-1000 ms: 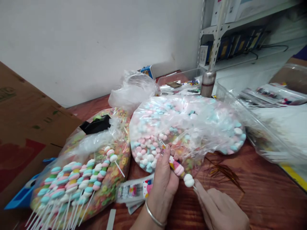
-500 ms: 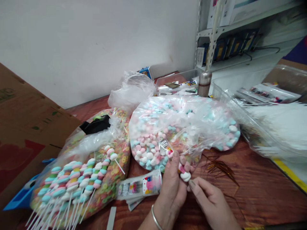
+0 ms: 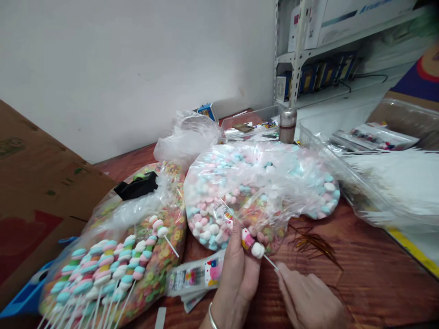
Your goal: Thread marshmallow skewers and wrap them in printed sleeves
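My left hand (image 3: 238, 267), with a bangle at the wrist, is closed around a marshmallow skewer (image 3: 258, 250) in a printed clear wrapper. A white marshmallow shows at its lower end, and my fingers hide part of the rest. From there a thin white stick (image 3: 270, 261) runs to my right hand (image 3: 307, 292), whose thumb and fingers pinch its end. Left of my hands, several printed clear wrappers (image 3: 192, 274) lie in a small pile. Finished-looking marshmallow skewers (image 3: 103, 260) rest side by side on a bag of ring-shaped gummies (image 3: 171, 256), sticks toward me.
Behind my hands lies a big clear bag of marshmallows (image 3: 219, 178). Copper-coloured twist ties (image 3: 315, 246) are to the right. A clear tub (image 3: 346, 201) holds white sticks. A metallic bottle (image 3: 287, 125), a black tape dispenser (image 3: 137, 185) and a cardboard box (image 3: 44, 196) stand around.
My right hand has moved right and down, away from the left, so more of the stick shows between them. My left hand and the skewer have shifted slightly left. The view has tilted a little.
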### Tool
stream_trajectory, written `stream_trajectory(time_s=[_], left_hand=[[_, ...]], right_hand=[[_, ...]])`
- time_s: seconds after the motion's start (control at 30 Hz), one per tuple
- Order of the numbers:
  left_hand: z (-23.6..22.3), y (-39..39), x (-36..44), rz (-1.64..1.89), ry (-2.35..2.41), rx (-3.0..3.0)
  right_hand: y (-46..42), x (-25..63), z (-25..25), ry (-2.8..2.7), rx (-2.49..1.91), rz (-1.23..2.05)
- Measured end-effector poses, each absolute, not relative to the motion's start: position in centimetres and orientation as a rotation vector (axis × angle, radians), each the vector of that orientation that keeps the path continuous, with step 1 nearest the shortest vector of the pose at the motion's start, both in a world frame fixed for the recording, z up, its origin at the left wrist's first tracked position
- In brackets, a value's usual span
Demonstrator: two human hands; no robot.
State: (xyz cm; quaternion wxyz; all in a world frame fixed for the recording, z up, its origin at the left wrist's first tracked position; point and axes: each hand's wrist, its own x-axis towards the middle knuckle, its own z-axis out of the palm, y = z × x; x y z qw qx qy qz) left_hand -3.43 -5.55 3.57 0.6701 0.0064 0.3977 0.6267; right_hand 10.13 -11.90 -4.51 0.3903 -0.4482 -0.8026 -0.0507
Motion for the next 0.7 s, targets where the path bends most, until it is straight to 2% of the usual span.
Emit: stream_trajectory(time_s=[0.07, 0.13, 0.3, 0.37, 0.43, 0.5, 0.6, 0.7], left_hand=[[3.6, -5.7, -3.2, 1.411, 0.908, -0.008], [3.3, -6.0, -2.9, 1.418, 0.904, -0.009], [2.5, -6.4, -3.2, 1.29, 0.812, 0.055], [2.3, -6.2, -3.9, 1.261, 0.805, 0.126], [2.3, -5.8, -4.7, 1.31, 0.822, 0.166], [2.3, -5.4, -5.3, 1.396, 0.845, 0.146], [2.4, -4.8, -5.4, 1.478, 0.89, 0.068], [2.4, -4.7, -5.0, 1.485, 0.899, 0.034]], right_hand=[[-11.8, 10.1, -4.4, -2.022, -1.147, -0.206], [-11.9, 9.7, -4.3, -1.966, -1.139, 0.028], [-12.0, 8.6, -4.1, -1.265, -1.134, 1.611], [-11.8, 8.6, -4.0, -1.043, -1.077, 1.86], [-11.6, 8.9, -3.9, -1.058, -1.076, 1.836], [-11.5, 9.2, -3.8, -1.223, -1.134, 1.653], [-11.7, 9.7, -4.2, -1.581, -1.232, 1.147], [-11.7, 10.1, -4.8, -1.887, -1.137, 0.52]])
